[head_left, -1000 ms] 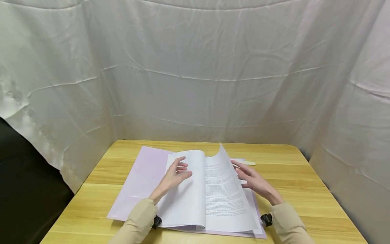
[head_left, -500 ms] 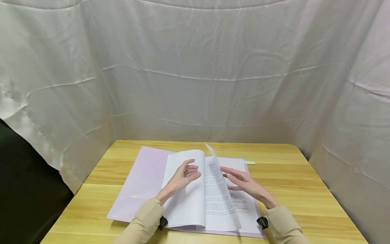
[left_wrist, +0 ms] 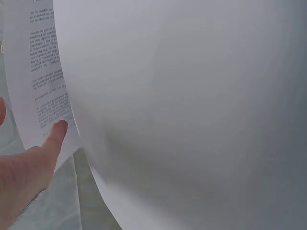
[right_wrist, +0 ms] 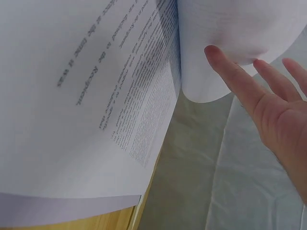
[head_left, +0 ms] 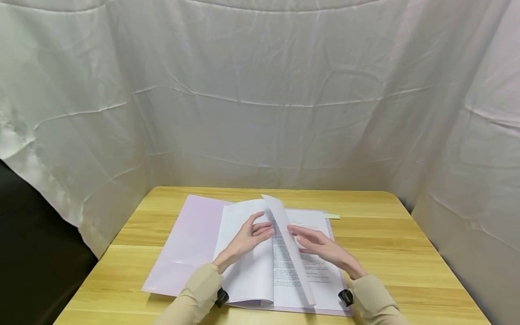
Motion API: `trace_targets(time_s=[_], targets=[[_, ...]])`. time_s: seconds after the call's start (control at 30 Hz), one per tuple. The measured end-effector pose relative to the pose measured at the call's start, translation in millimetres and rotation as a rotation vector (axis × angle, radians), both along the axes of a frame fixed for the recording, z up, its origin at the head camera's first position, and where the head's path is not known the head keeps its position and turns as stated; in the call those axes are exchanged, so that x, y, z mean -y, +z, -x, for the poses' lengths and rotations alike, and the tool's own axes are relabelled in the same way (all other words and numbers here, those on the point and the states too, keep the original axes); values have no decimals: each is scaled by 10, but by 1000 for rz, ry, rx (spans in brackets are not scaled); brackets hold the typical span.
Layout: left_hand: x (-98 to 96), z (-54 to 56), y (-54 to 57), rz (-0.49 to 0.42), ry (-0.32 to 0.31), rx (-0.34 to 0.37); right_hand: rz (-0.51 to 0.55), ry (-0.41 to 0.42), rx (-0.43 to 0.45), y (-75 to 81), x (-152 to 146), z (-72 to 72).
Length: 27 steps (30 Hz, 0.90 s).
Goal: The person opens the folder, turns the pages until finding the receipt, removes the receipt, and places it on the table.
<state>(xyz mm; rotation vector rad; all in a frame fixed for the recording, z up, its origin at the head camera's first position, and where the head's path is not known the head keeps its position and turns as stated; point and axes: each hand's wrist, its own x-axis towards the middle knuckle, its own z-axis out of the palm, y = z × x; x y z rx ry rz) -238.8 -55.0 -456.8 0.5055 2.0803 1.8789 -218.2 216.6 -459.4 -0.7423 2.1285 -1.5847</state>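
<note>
A lilac folder [head_left: 191, 246] lies spread on the table with printed white pages inside. One raised sheet [head_left: 290, 250] stands curved near the middle, leaning left. My right hand [head_left: 321, 249] is on its right side; in the right wrist view, extended fingers [right_wrist: 235, 79] touch or nearly touch the paper. My left hand [head_left: 245, 239] hovers over the blank left pages [head_left: 249, 280], fingers loosely bent and holding nothing. In the left wrist view, that hand [left_wrist: 29, 170] is partly cut off by the frame edge. Beneath the raised sheet, a printed page [head_left: 325, 289] shows on the right.
The wooden table [head_left: 406, 253] extends around the folder. A pale tab or strip [head_left: 332, 216] sticks out at the folder's upper right. Grey-white cloth [head_left: 260, 113] hangs behind and on both sides, with a black area [head_left: 36, 243] at the lower left.
The raised sheet has swung left, from lying over the right side to near upright. Both hands have moved inward, the right hand leftward with the sheet. More of the printed page underneath shows.
</note>
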Motion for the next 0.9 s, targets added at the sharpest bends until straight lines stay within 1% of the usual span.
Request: trace_targets(time_s=[0.13,0.3,0.5,0.6,0.7,0.9], targets=[[-21,-20,26,20,20,5,4,11,2,1,24,-1],[-32,-36,40,65,64,2,-3,22,2,-4,52,6],[-35,-49,58,49,99,26,5,42,0,7,86,13],[-31,-49,60,47,114,26,5,44,2,17,95,16],[-22,-47,52,51,133,23,3,39,12,27,98,18],[13,-37,22,63,182,26,1,22,-11,31,71,26]])
